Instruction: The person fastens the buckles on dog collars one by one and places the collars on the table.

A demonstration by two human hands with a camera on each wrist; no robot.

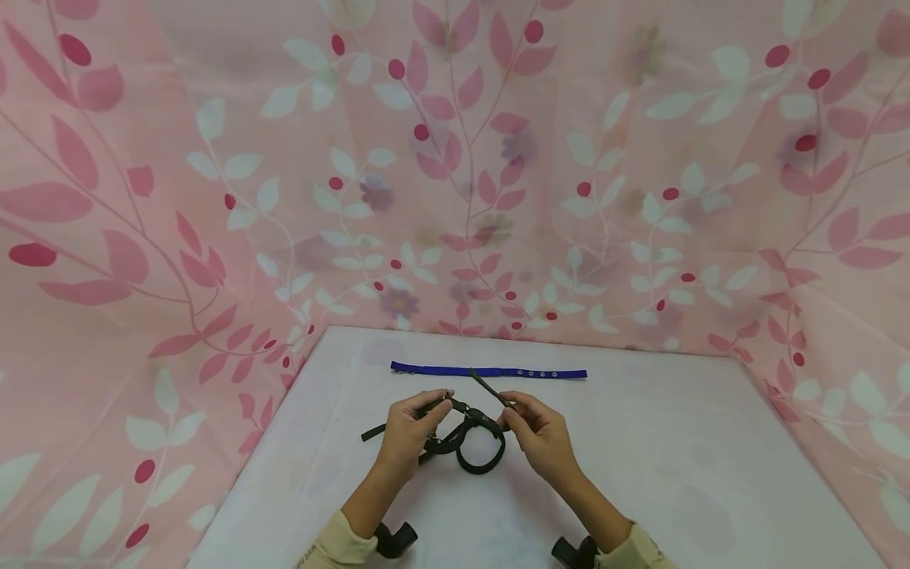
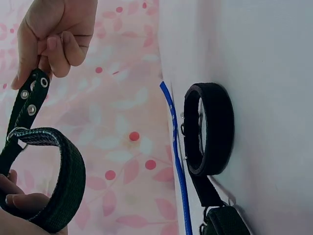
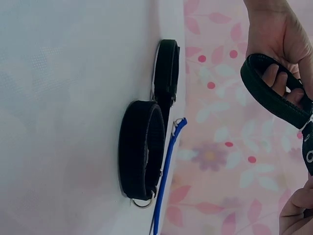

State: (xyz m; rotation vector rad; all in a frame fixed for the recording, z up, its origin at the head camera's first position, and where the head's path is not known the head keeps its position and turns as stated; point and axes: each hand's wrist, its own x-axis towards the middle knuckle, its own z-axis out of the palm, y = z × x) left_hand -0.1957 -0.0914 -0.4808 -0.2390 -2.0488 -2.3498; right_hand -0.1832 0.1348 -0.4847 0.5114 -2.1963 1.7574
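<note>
A dark green strap [image 2: 76, 181] is up in the air between the two hands. One part of it bends round into a loop, and this loop goes around some fingers of the left hand [image 1: 408, 431], which is curled up and holding on. The right hand [image 1: 539, 435] pinches the other part, where there are little holes with shiny metal rims [image 2: 32, 109]. A thin metal ring [image 2: 18, 132] sits on the strap between the two hands. One loose end [image 1: 373, 433] pokes out past the outer side of the left hand, and another strap end [image 1: 485, 383] sticks up and away from the right hand's fingers. Down below the hands, a round black loop [image 2: 222, 127] stands on its edge on the white tabletop [image 1: 697, 458]. Near it, and also lower than the hands, is another dark loop [image 3: 164, 73]. I cannot tell if these are joined to the strap in the hands. Past both hands, a long blue strap [image 1: 441, 370] lies flat, with small metal dots along its right part. Farther beyond the hands hangs pink cloth [image 1: 455, 158] with leaves on it.
</note>
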